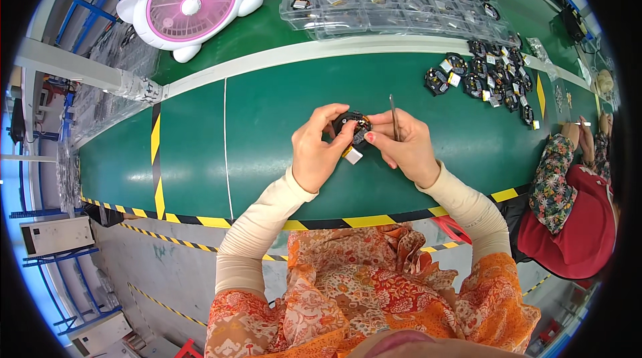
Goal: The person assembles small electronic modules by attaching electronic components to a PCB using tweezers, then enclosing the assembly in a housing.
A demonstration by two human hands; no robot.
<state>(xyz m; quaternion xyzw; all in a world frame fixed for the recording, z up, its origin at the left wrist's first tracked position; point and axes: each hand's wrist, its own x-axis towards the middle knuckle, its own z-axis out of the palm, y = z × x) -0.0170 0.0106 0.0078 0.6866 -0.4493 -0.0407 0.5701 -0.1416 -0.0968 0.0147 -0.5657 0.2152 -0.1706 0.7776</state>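
My left hand (319, 147) is closed around a small round black electronic assembly (346, 119), held above the green work surface. A small silver battery pouch (352, 155) with a yellowish edge hangs below it. At the assembly's right side, my right hand (403, 141) pinches with thumb and fingertips, touching its edge. A thin metal tool (393, 114), apparently tweezers, rises between the right hand's fingers, its upper end pointing away from me. The fingertips partly hide the assembly, so its worked spot cannot be made out.
Loose black assemblies with battery pouches (491, 80) lie heaped at the right. Behind the pale ledge stand a clear compartment tray (374, 7) holding similar parts and a pink-and-white fan (192, 7). Striped tape (361, 221) marks the near edge. At far right sits a co-worker in red (575, 231).
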